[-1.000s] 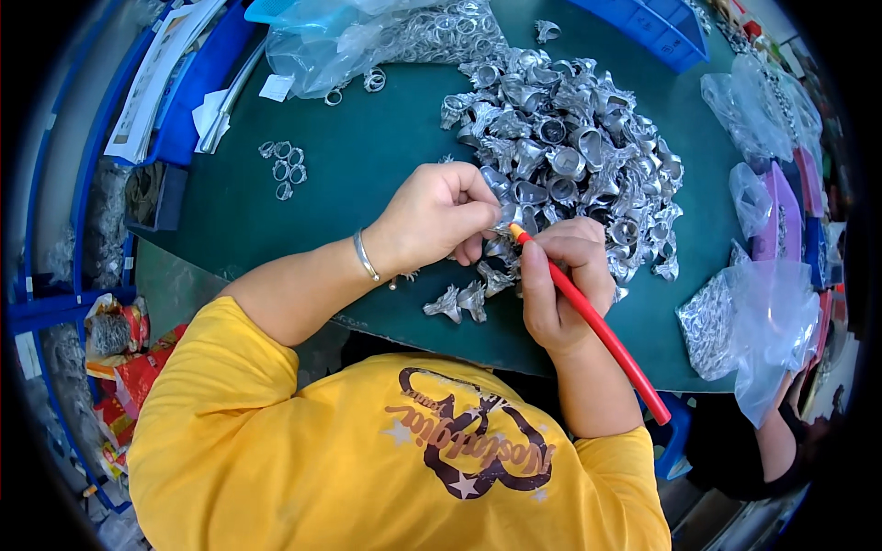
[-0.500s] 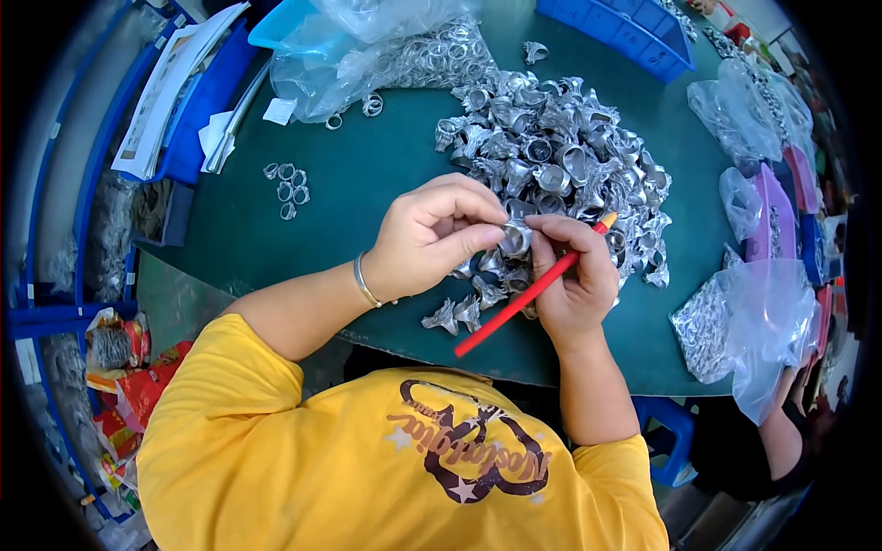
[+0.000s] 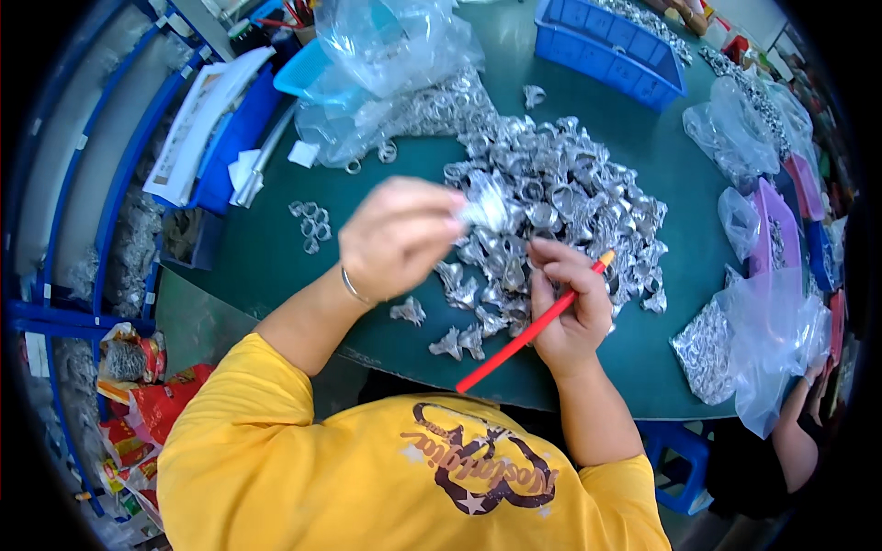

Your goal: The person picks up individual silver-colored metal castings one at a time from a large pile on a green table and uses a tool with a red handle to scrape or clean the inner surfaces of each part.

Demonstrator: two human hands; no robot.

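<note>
A silver ring, blurred by motion, is pinched between the thumb and fingers of my left hand, above the left side of a big pile of chunky silver rings. My right hand is closed round a red pencil. Its yellowish tip points up and right, over the pile's near side, and its other end slants down toward the table's front edge. Several rings lie loose near my hands, one single ring just below my left wrist.
Several thin rings lie in a group on the green table at left. Clear plastic bags of rings stand behind. A blue bin sits at the back. Bagged rings and a purple tray line the right; another person's arm shows there.
My left hand has drawn away from my right, moving left with the ring. My right hand still grips the pencil. The whole view has shifted a little.
</note>
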